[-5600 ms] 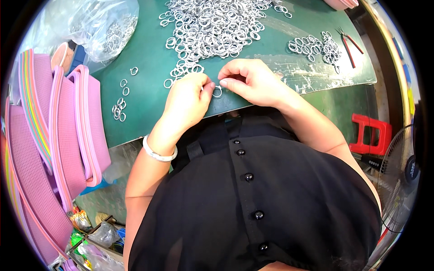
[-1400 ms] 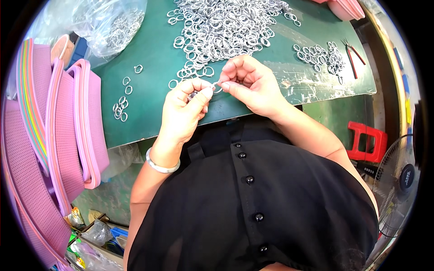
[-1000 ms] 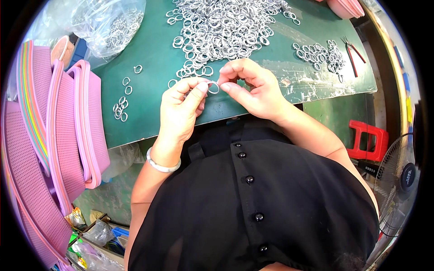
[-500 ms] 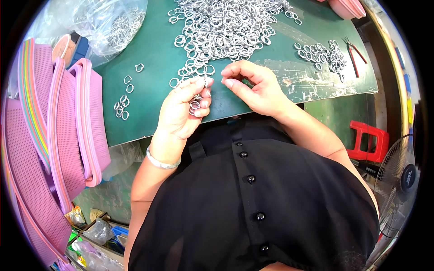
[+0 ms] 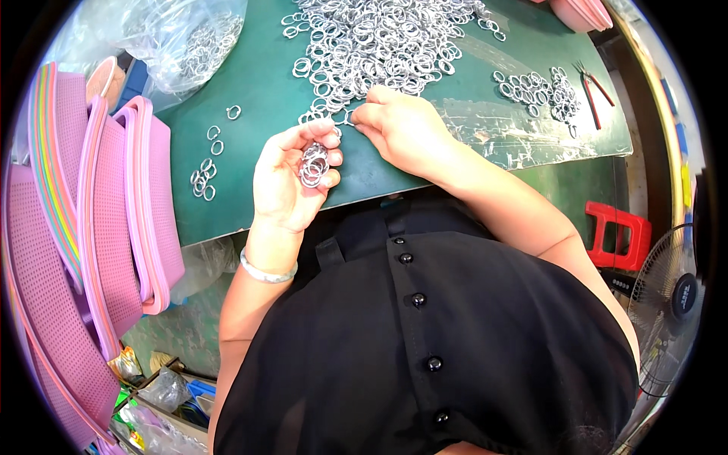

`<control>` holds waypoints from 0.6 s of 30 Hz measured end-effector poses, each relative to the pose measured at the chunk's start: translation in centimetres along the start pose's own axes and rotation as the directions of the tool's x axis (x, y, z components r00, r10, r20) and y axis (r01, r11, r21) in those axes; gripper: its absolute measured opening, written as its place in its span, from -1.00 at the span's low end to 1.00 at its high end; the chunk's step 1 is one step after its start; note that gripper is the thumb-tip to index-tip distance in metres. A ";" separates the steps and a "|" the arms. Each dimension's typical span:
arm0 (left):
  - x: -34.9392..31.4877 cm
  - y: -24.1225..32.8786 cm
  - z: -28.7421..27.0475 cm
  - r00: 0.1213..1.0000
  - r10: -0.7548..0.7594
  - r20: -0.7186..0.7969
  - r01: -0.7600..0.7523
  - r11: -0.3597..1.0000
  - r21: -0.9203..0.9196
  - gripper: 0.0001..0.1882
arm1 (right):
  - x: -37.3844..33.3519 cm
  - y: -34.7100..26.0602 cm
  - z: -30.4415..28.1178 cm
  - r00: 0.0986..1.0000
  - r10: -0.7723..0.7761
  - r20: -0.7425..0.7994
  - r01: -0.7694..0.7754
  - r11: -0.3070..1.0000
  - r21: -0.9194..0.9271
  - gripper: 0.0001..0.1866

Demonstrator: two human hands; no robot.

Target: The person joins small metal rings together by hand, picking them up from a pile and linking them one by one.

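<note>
Several silver metal rings lie in the palm of my left hand, its fingers curled around them near the table's front edge. My right hand reaches to the near edge of a big pile of metal rings. Its thumb and index finger pinch at a ring lying there; the other fingers are folded under and partly hidden. To the left, several loose rings are scattered on the green tabletop.
Pink baskets are stacked along the left side. A clear bag of rings sits at the far left. On the right lie a smaller ring group and red-handled pliers. A red stool and a fan stand beyond.
My right hand has moved forward and left to the pile's edge, its fingers closing. My left hand has drawn slightly back and turned, showing the rings in its palm.
</note>
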State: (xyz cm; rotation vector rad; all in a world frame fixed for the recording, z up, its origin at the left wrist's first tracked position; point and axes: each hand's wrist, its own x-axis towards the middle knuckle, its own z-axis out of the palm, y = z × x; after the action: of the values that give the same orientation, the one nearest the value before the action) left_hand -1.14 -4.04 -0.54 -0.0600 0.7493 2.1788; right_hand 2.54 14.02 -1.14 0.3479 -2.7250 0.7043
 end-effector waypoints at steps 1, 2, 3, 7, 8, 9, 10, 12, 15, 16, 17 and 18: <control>0.0 -0.1 -0.3 1.000 0.004 -0.015 -0.003 0.999 0.032 -0.75 | 0.1 0.0 0.0 1.000 0.010 0.013 -0.010 1.000 0.014 -0.92; 0.0 -0.1 -0.4 1.000 0.008 -0.030 -0.006 0.998 0.064 -0.77 | 0.2 0.0 0.0 0.999 0.020 0.026 -0.021 0.999 0.027 -0.94; 0.0 -0.2 -0.3 1.000 0.008 -0.030 -0.006 0.998 0.064 -0.77 | 0.3 0.1 -0.1 0.999 0.019 0.027 -0.020 0.999 0.027 -0.94; -0.1 -0.7 0.5 0.996 0.049 -0.080 -0.027 0.965 0.260 -0.85 | 0.3 0.6 -1.0 0.997 0.010 -0.080 0.027 0.893 0.450 -0.95; -0.1 -0.8 0.6 0.995 0.059 -0.082 -0.031 0.953 0.302 -0.85 | 0.2 0.3 -1.4 0.981 0.152 0.124 -0.195 0.694 0.693 -0.92; -0.1 -0.9 0.7 0.994 0.068 -0.085 -0.035 0.938 0.344 -0.85 | 0.0 0.2 -1.8 0.910 0.216 0.353 -0.413 0.403 0.817 -0.89; 0.0 -1.0 0.8 0.994 0.067 -0.082 -0.034 0.938 0.344 -0.85 | -0.2 0.3 -2.0 0.891 0.188 0.412 -0.453 0.383 0.805 -0.84; 0.0 -1.1 1.1 0.995 0.054 -0.085 -0.021 0.938 0.346 -0.85 | -0.3 0.1 -2.3 0.883 0.179 0.434 -0.469 0.341 0.815 -0.83; 0.1 -1.1 1.3 0.996 0.065 -0.068 -0.037 0.934 0.355 -0.84 | -0.8 0.7 -1.8 0.880 0.158 0.448 -0.472 0.194 0.860 -0.83; 0.1 -1.0 1.3 0.995 0.065 -0.069 -0.036 0.934 0.356 -0.84 | -1.0 0.9 -1.5 0.886 0.146 0.439 -0.454 0.088 0.887 -0.82; 0.1 -1.0 1.3 0.995 0.069 -0.072 -0.039 0.933 0.357 -0.84 | -1.1 0.9 -1.4 0.887 0.145 0.439 -0.453 0.087 0.887 -0.82; 0.1 -1.0 1.3 0.994 0.073 -0.076 -0.042 0.933 0.357 -0.84 | -1.2 0.9 -1.4 0.888 0.137 0.440 -0.449 0.044 0.893 -0.83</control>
State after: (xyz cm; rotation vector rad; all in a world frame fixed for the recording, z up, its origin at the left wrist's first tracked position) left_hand -0.28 -2.81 0.01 0.0535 1.1987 2.0718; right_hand 3.67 15.67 -0.75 0.0712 -1.9196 2.8182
